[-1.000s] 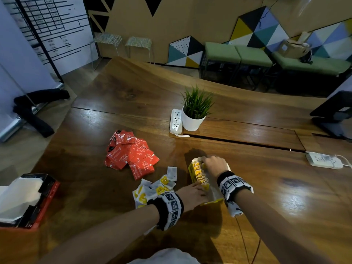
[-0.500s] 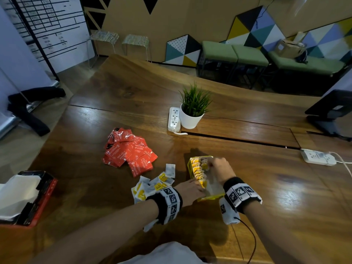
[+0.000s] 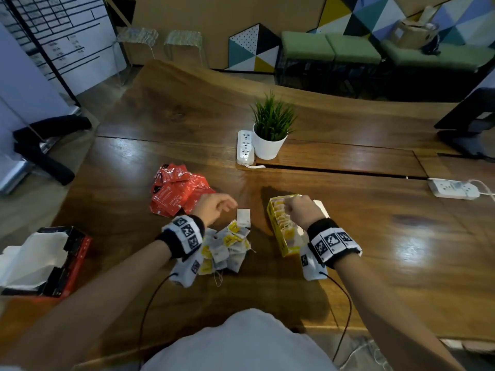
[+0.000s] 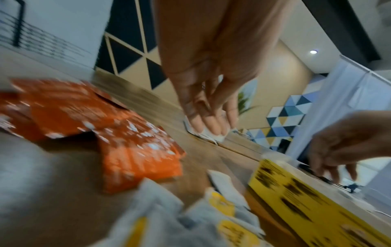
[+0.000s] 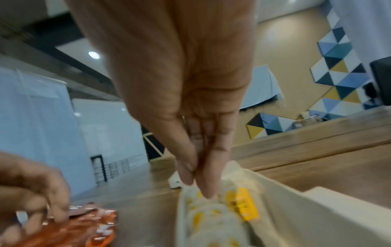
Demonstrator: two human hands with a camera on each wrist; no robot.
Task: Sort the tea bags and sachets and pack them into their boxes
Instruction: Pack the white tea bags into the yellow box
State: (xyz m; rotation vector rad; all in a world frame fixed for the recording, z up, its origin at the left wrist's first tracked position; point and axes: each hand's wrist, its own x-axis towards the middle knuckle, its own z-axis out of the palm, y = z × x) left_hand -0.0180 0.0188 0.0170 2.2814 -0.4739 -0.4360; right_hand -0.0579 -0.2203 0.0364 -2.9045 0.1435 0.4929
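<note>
The open yellow box (image 3: pixel 288 249) lies on the wooden table with a row of yellow-tagged tea bags (image 5: pixel 211 215) inside. My right hand (image 3: pixel 289 207) is over its far end, straight fingers (image 5: pixel 208 187) and thumb together, tips touching the row. My left hand (image 3: pixel 227 206) hovers above the table between the red sachets (image 3: pixel 179 194) and a single white tea bag (image 3: pixel 243 217), fingers (image 4: pixel 209 127) straight and pointing down, nothing seen in them. A loose heap of tea bags (image 3: pixel 227 247) lies under my left wrist. The red box (image 3: pixel 77 255) stands open at the left edge.
A potted plant (image 3: pixel 270 135) and a white power strip (image 3: pixel 245 147) stand behind the work area. A second power strip (image 3: pixel 452 188) lies at the right, beside a dark monitor stand (image 3: pixel 471 121). A slot runs across the table (image 3: pixel 348 226) behind the box.
My left hand has left the yellow box's near end and moved left and forward, over the loose tea bags. My right hand stays at the box's far end.
</note>
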